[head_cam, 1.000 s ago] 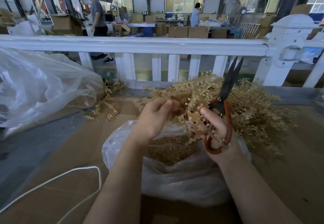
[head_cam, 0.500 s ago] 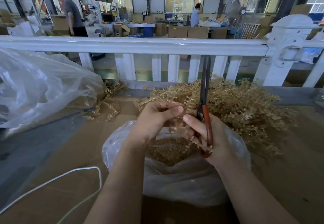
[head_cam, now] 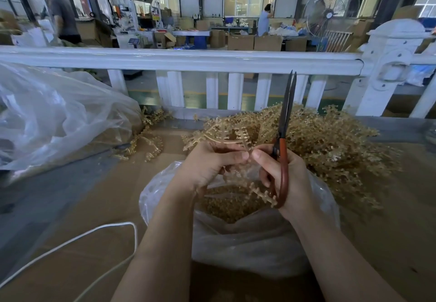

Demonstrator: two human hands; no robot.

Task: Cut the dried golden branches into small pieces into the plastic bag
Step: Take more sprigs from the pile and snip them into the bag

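Note:
A golden branch (head_cam: pixel 226 140) with small buds is pinched by my left hand (head_cam: pixel 207 162) just above the clear plastic bag (head_cam: pixel 247 242). My right hand (head_cam: pixel 280 174) grips red-handled scissors (head_cam: pixel 284 136), blades nearly closed and pointing straight up; its thumb also touches the branch's stem. Another sprig (head_cam: pixel 262 192) hangs down past the scissor handles into the bag's mouth. Cut golden pieces (head_cam: pixel 226 205) lie inside the bag. Behind my hands rests a big pile of golden branches (head_cam: pixel 330 146).
A large crumpled clear bag (head_cam: pixel 54 117) fills the left side, with loose golden sprigs (head_cam: pixel 148 143) beside it. A white cord (head_cam: pixel 77 238) loops across the brown cardboard surface (head_cam: pixel 389 231). A white railing (head_cam: pixel 188 59) runs across behind the pile. People stand far beyond it.
The scissors swung from tilted with open blades to upright and nearly closed. My hands came together over the bag, and the left hand drew a branch stem out to the side.

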